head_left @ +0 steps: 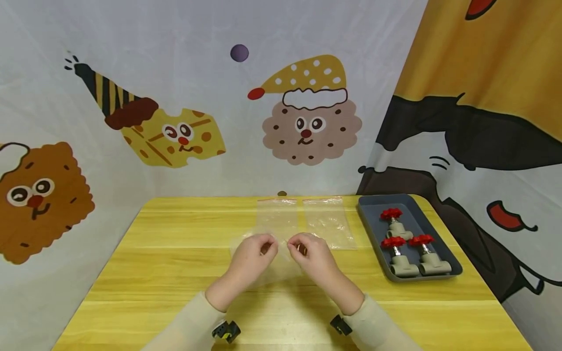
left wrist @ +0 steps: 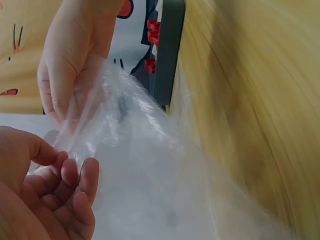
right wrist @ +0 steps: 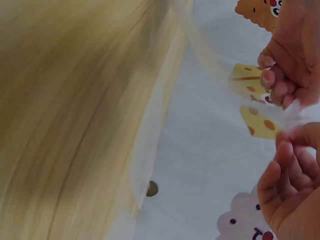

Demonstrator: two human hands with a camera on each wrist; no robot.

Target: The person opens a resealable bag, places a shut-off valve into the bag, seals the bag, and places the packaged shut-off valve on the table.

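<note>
Above the middle of the table, my left hand (head_left: 254,254) and right hand (head_left: 313,252) face each other, fingertips close together. Between them hangs a clear plastic bag (left wrist: 150,170), its top edge pinched between thumb and fingers of each hand. In the left wrist view its film spreads down and away from the fingers, wrinkled near the right hand. From the right wrist the bag looks blurred. Just beyond the hands lie two more clear zip bags, one at left (head_left: 276,213) and one at right (head_left: 327,222), both flat with red-lined tops.
A grey tray (head_left: 366,229) stands on the right of the wooden table (head_left: 167,263). Inside it are three beige pipe valves with red handwheels, one at the back (head_left: 397,228) and two in front. A cartoon-printed curtain (head_left: 197,29) hangs behind the table.
</note>
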